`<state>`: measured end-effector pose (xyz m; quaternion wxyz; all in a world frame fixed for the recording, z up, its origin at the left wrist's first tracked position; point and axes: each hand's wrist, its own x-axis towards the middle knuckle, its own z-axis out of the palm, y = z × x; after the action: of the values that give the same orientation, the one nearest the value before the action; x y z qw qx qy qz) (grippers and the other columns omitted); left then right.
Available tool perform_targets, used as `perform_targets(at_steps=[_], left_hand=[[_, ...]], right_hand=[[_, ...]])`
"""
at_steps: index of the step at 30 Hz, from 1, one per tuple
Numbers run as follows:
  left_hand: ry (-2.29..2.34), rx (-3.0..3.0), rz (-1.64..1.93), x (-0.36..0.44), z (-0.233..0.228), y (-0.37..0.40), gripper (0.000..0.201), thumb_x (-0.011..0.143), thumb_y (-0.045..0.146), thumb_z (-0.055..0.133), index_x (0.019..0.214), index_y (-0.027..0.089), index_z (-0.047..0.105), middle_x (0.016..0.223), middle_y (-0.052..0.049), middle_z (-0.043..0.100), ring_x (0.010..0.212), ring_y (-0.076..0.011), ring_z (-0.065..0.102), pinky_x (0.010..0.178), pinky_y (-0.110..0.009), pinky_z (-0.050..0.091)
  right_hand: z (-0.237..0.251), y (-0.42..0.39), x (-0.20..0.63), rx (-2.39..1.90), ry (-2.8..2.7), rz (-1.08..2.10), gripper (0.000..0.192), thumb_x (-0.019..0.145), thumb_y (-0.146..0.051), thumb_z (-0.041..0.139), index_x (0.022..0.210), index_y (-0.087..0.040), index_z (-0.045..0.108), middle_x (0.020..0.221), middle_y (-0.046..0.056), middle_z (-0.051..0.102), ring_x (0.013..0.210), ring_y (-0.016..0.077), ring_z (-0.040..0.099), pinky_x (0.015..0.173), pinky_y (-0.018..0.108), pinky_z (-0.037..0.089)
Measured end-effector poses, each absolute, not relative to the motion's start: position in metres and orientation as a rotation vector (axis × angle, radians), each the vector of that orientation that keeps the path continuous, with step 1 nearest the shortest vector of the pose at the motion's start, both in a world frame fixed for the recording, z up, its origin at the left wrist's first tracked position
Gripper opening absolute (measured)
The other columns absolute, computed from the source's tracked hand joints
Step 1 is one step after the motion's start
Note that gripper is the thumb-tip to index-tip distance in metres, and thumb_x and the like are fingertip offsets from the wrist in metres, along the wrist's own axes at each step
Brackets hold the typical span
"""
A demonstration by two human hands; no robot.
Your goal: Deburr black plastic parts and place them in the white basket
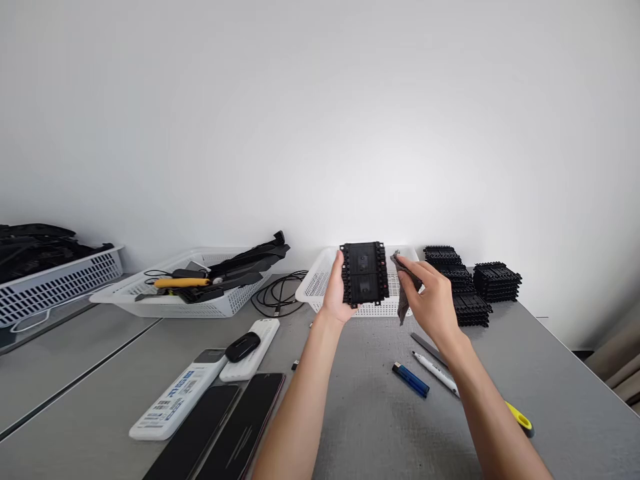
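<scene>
Head view: wiping step judged in hand. Left hand [336,293] clamped on black plastic module [365,274], held upright above white basket [315,285], broad face toward camera, long axis 12-to-6. Right hand [434,298] at 3 o'clock, pinching grey cloth [403,288], just beside module edge. Next move calls for pressing cloth against the face. Stacked black modules [470,283] farther toward 3 o'clock.

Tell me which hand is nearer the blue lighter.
Right. The right hand, holding a grey cloth, is just above the lighter; the left hand holds the black part farther left.
</scene>
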<state>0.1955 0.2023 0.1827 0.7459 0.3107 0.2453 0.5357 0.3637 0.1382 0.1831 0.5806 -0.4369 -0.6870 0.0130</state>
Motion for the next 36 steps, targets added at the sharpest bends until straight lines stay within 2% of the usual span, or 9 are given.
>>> perform_targets(at_steps=[4, 8, 10, 12, 14, 21, 25, 32, 36], left_hand=[[0.477, 0.756, 1.103, 0.21, 0.178, 0.2, 0.058, 0.083, 0.061, 0.056, 0.122, 0.018, 0.065, 0.107, -0.012, 0.074, 0.103, -0.0267, 0.068, 0.095, -0.039, 0.052], [0.484, 0.727, 1.197, 0.214, 0.18, 0.2, 0.057, 0.083, 0.061, 0.055, 0.118, 0.018, 0.067, 0.102, -0.01, 0.075, 0.101, -0.0256, 0.069, 0.093, -0.037, 0.052], [0.506, 0.685, 1.305, 0.21, 0.183, 0.201, 0.056, 0.084, 0.063, 0.052, 0.114, 0.018, 0.068, 0.096, -0.009, 0.076, 0.096, -0.0245, 0.07, 0.088, -0.035, 0.055], [0.522, 0.655, 1.406, 0.205, 0.187, 0.201, 0.055, 0.084, 0.065, 0.051, 0.11, 0.02, 0.069, 0.092, -0.007, 0.076, 0.092, -0.0227, 0.071, 0.084, -0.032, 0.056], [0.528, 0.65, 1.443, 0.201, 0.189, 0.201, 0.055, 0.083, 0.066, 0.051, 0.109, 0.021, 0.069, 0.092, -0.006, 0.076, 0.091, -0.0218, 0.071, 0.083, -0.031, 0.056], [0.493, 0.737, 1.167, 0.209, 0.176, 0.202, 0.052, 0.08, 0.059, 0.059, 0.11, 0.018, 0.069, 0.098, -0.008, 0.075, 0.097, -0.0261, 0.069, 0.088, -0.037, 0.053], [0.455, 0.811, 1.06, 0.214, 0.171, 0.199, 0.043, 0.079, 0.046, 0.062, 0.108, 0.015, 0.07, 0.096, -0.008, 0.075, 0.095, -0.0271, 0.069, 0.087, -0.037, 0.053], [0.483, 0.876, 1.07, 0.225, 0.167, 0.194, 0.04, 0.08, 0.046, 0.058, 0.105, 0.017, 0.07, 0.103, -0.007, 0.074, 0.11, -0.0281, 0.063, 0.097, -0.036, 0.045], [0.528, 0.966, 1.222, 0.233, 0.167, 0.193, 0.027, 0.08, 0.033, 0.061, 0.101, 0.019, 0.07, 0.106, -0.002, 0.073, 0.12, -0.024, 0.056, 0.103, -0.03, 0.039]], right_hand=[[0.171, 0.152, 0.359, -1.106, -1.642, -0.105, 0.039, 0.098, -0.022, 0.043, 0.134, -0.017, 0.058, 0.105, 0.012, 0.064, 0.086, 0.0209, 0.063, 0.075, 0.034, 0.051], [0.165, 0.153, 0.353, -1.241, -1.856, -0.162, 0.046, 0.096, -0.014, 0.038, 0.141, -0.013, 0.049, 0.106, 0.014, 0.061, 0.081, 0.0207, 0.062, 0.07, 0.032, 0.05], [0.166, 0.149, 0.353, -1.231, -2.006, -0.091, 0.045, 0.093, -0.01, 0.041, 0.135, -0.015, 0.056, 0.096, 0.01, 0.062, 0.075, 0.0185, 0.062, 0.067, 0.029, 0.048], [0.171, 0.144, 0.356, -1.174, -2.141, 0.025, 0.04, 0.089, -0.008, 0.045, 0.121, -0.018, 0.067, 0.084, 0.006, 0.063, 0.069, 0.0165, 0.06, 0.065, 0.027, 0.046], [0.177, 0.139, 0.36, -1.099, -2.133, 0.114, 0.034, 0.087, -0.009, 0.048, 0.108, -0.019, 0.073, 0.081, 0.004, 0.065, 0.068, 0.0157, 0.06, 0.065, 0.026, 0.046], [0.186, 0.138, 0.364, -0.999, -1.597, -0.045, 0.036, 0.093, -0.019, 0.046, 0.125, -0.018, 0.064, 0.098, 0.008, 0.067, 0.083, 0.0174, 0.062, 0.075, 0.031, 0.05], [0.181, 0.142, 0.362, -1.035, -1.612, -0.089, 0.035, 0.094, -0.02, 0.046, 0.123, -0.019, 0.066, 0.098, 0.008, 0.064, 0.079, 0.0171, 0.061, 0.071, 0.031, 0.051], [0.162, 0.153, 0.353, -1.264, -1.646, -0.31, 0.041, 0.097, -0.021, 0.039, 0.13, -0.021, 0.062, 0.108, 0.013, 0.06, 0.079, 0.0203, 0.061, 0.066, 0.032, 0.049], [0.156, 0.154, 0.346, -1.365, -1.577, -0.318, 0.042, 0.097, -0.021, 0.037, 0.13, -0.019, 0.063, 0.109, 0.015, 0.059, 0.076, 0.021, 0.06, 0.063, 0.032, 0.048]])
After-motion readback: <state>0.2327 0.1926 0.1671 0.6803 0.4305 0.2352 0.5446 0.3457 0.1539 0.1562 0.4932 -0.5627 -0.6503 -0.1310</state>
